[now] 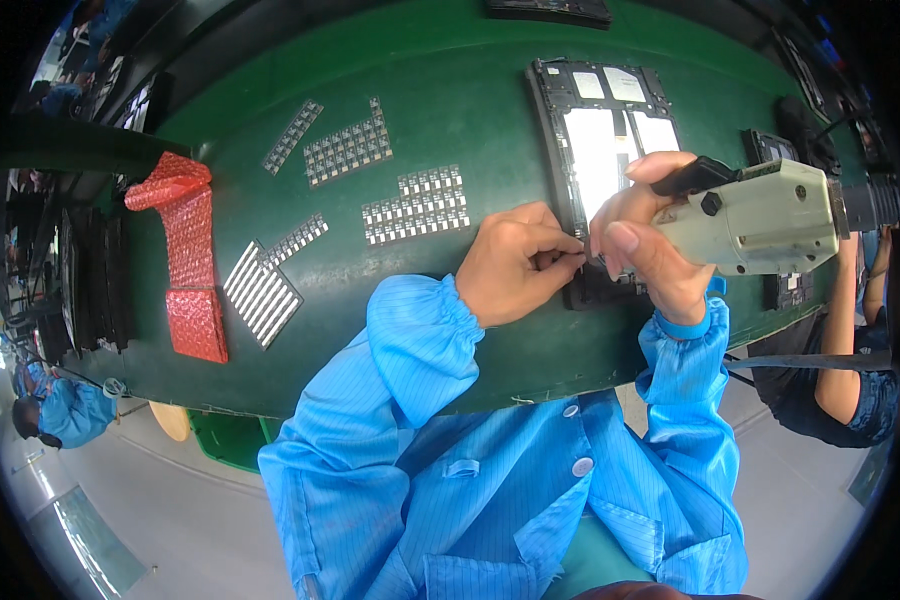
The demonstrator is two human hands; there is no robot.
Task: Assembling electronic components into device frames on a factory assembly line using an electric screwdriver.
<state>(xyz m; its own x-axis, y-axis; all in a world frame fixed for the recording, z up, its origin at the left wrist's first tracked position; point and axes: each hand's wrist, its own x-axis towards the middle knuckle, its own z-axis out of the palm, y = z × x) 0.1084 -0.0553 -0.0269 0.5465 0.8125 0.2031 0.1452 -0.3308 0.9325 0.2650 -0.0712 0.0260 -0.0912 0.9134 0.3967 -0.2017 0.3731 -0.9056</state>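
My right hand (660,255) is wrapped round a pale electric screwdriver (765,220) with a black lever, lying nearly level with its body to the right. The tool's tip is hidden by my fingers. Close beside it, my left hand (515,255) is closed in a pinch at the lower left edge of an open tablet-like device (592,145). Whatever sits between those fingertips is too small to make out. The device has a black frame and silvery white panels; both hands cover its lower part.
Sheets of small parts (348,153), more such sheets (417,208) and a white-striped sheet (262,295) lie left on the green table (370,345). Red bubble wrap (192,250) is farther left. More black devices (770,147) lie right, near another person's arm (840,340).
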